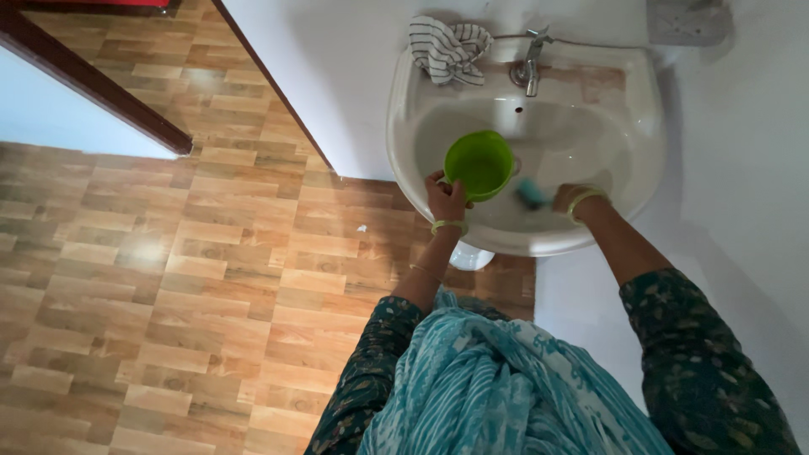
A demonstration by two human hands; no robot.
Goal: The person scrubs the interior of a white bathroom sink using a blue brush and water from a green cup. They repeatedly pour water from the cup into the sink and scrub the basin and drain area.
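My left hand (444,198) grips the rim of a bright green plastic mug (479,163), holding it over the bowl of a white wall-mounted sink (404,109). My right hand (570,198) is down inside the bowl, closed on a small teal scrubber (531,194) that looks blurred against the basin's front wall. Both wrists carry bangles. A metal tap (531,63) stands at the back of the sink.
A striped black-and-white cloth (448,49) lies bunched on the sink's back left corner. White walls surround the sink. Wood-pattern floor tiles (168,278) spread to the left, with a dark door frame (93,84) at upper left.
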